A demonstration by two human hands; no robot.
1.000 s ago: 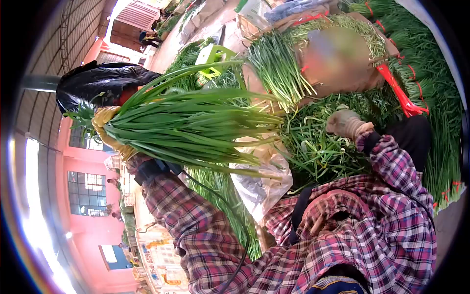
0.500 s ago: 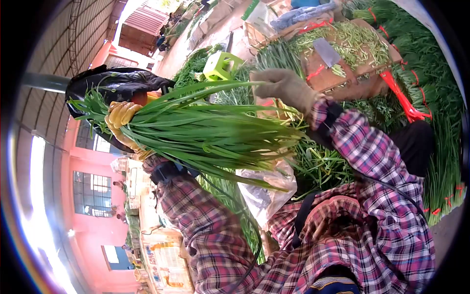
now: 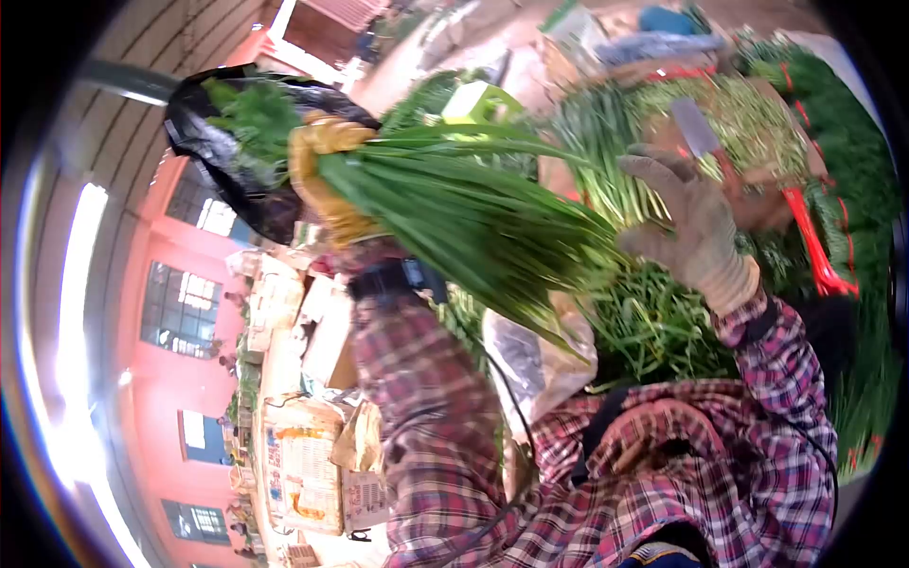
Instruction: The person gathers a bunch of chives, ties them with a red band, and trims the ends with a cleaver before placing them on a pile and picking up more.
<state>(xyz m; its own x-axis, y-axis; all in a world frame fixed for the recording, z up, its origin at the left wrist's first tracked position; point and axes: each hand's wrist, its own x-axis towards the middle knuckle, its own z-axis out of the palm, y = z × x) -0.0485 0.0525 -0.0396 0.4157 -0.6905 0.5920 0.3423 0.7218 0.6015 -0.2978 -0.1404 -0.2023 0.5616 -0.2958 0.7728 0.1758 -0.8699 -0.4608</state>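
A gloved left hand (image 3: 325, 175) grips a bundle of long green leaves (image 3: 478, 208) at 12 o'clock as the right hand (image 3: 699, 227), fingers parted, hovers by its 3 o'clock tips, apparently a steadying step demanding firm hold.

That bunch of long leaves (image 3: 478, 213) is vivid green — paler toward the right. The gloved left hand (image 3: 329, 175) is mustard, the gloved right hand (image 3: 699, 227) grey-beige. The shirt (image 3: 767, 464) is pink-and-dark plaid; far stool (image 3: 479, 102) lime, right-side ribbons (image 3: 812, 248) red — left wall (image 3: 153, 407) pink.
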